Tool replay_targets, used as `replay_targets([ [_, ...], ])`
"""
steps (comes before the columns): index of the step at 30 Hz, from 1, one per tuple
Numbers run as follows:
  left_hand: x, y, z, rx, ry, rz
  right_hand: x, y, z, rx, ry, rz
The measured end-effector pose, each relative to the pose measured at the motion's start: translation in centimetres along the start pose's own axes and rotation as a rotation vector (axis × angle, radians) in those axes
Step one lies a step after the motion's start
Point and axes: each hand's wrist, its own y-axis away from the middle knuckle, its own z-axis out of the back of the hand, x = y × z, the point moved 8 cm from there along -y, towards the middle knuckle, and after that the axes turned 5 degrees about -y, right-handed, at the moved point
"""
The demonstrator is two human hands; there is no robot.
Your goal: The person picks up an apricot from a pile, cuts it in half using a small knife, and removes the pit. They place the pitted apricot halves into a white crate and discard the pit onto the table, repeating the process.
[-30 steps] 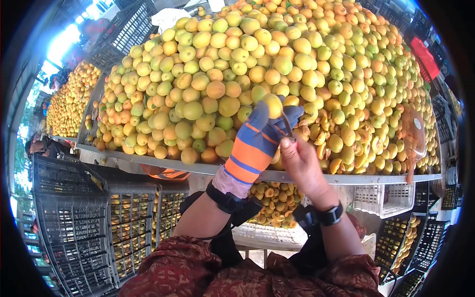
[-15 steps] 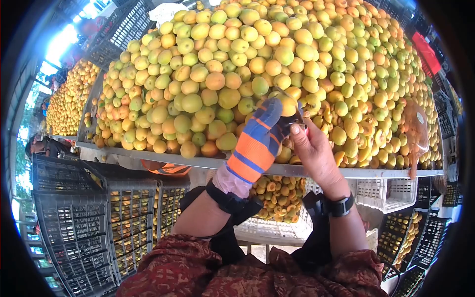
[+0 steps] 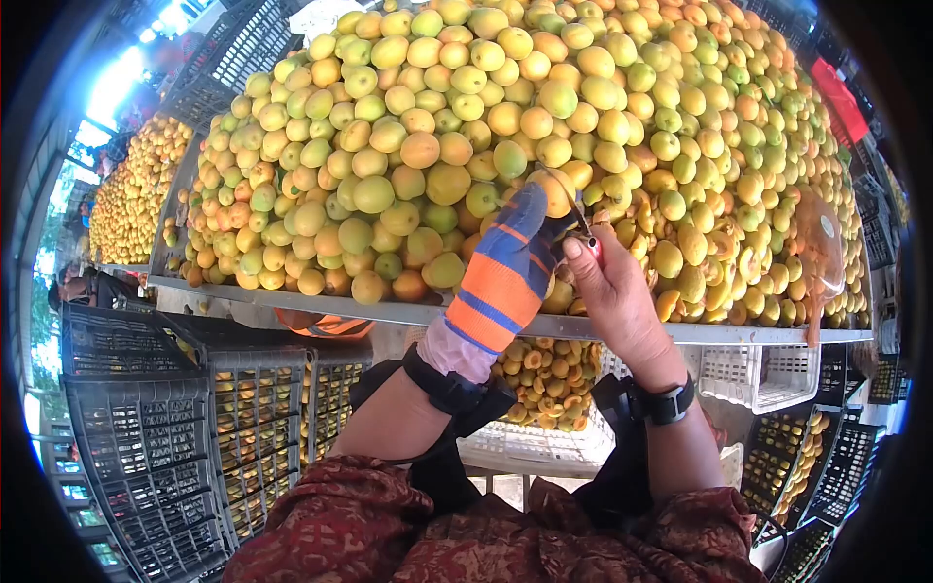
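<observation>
My left hand (image 3: 515, 253), in a blue and orange striped glove, grips a yellow-orange fruit (image 3: 556, 194) over the near part of a big heap of fruit (image 3: 389, 146). My right hand (image 3: 612, 282) is bare and closed around the red handle of a small knife (image 3: 589, 241). Its blade lies against the fruit's right side, partly hidden by the glove. Right of my hands, cut fruit halves (image 3: 719, 282) lie among whole ones.
Below the metal table edge (image 3: 408, 313) stands a white crate (image 3: 535, 445) with halved fruit. Black crates (image 3: 146, 457) stack at left and lower right. An empty-looking white crate (image 3: 758, 374) sits right. A mesh bag (image 3: 818, 243) hangs over the table's right edge.
The knife has turned, and its blade now shows beside the fruit. Both hands have shifted only slightly. The view has moved a little.
</observation>
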Motion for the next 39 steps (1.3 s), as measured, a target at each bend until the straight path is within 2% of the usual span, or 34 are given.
replay_targets([
  [2,-0.5,0.2,-0.2,-0.049,-0.072,-0.026,-0.3,-0.2,0.0,0.028,0.031,-0.03],
  [4,-2.4,0.5,-0.7,-0.118,-0.339,-0.205,-0.2,0.1,-0.4,0.0,-0.012,-0.024],
  [5,-2.2,0.4,-0.4,-0.118,-0.341,-0.205,0.0,0.2,-0.6,-0.025,-0.052,-0.016],
  [7,-0.8,0.1,0.3,-0.109,-0.047,-0.079,0.1,0.4,-1.3,-0.043,-0.034,0.001],
  [8,-1.1,0.1,0.5,-0.11,-0.046,-0.079,0.1,0.5,-1.4,-0.062,-0.014,0.021],
  [10,-1.2,-0.1,0.9,-0.102,0.105,0.058,-1.0,0.7,-1.9,-0.029,-0.094,0.041],
  [11,-1.9,-0.3,0.9,-0.1,0.1,0.049,-1.1,0.7,-2.1,-0.001,-0.175,0.06],
  [12,-2.5,-0.2,0.8,-0.096,0.101,0.032,-1.7,1.1,-1.7,-0.007,-0.239,-0.025],
  [13,-2.9,-0.2,0.6,-0.09,0.104,0.015,-1.3,0.8,-0.9,-0.088,-0.397,0.022],
  [15,-2.1,0.2,-0.1,-0.068,0.08,-0.001,0.2,0.3,0.8,-0.187,-0.481,0.093],
  [16,-1.4,0.3,-0.6,-0.062,-0.013,-0.012,0.2,0.0,1.5,-0.208,-0.41,0.127],
  [17,-0.8,0.6,-1.2,-0.055,-0.107,-0.02,0.3,-0.2,1.7,-0.23,-0.475,0.173],
  [19,-0.2,1.2,-2.4,-0.025,-0.1,-0.049,0.8,-0.3,1.9,-0.202,-0.299,0.147],
  [21,-0.6,1.5,-1.6,-0.14,-0.552,0.02,1.0,-0.2,3.0,-0.268,-0.197,0.192],
  [24,-1.4,1.5,-2.9,-0.168,-0.502,-0.136,2.9,0.2,3.3,-0.283,0.114,0.342],
  [27,-1.4,1.5,-2.3,-0.215,-0.427,-0.265,2.7,0.2,2.2,-0.233,0.169,0.356],
  [29,-1.5,1.2,-2.4,-0.222,-0.397,-0.309,2.9,0.3,1.2,-0.202,0.097,0.387],
  [31,-1.8,1.4,-1.8,-0.359,-0.332,-0.38,3.0,0.5,0.5,-0.187,-0.082,0.321],
  [33,-1.4,1.2,-1.8,-0.368,-0.249,-0.337,2.5,0.5,-0.2,-0.183,-0.118,0.354],
  [35,-2.7,1.5,-2.9,-0.365,-0.417,-0.407,1.7,0.4,-0.4,-0.211,-0.276,0.27],
  [36,-2.7,1.5,-3.0,-0.366,-0.416,-0.407,0.4,0.3,-0.6,-0.213,-0.352,0.201],
  [37,-2.6,1.5,-3.1,-0.346,-0.384,-0.405,0.5,0.2,-0.7,-0.213,-0.351,0.199],
  [39,-2.4,1.3,-3.3,-0.325,-0.351,-0.395,0.2,-0.1,-1.0,-0.213,-0.548,0.157],
])
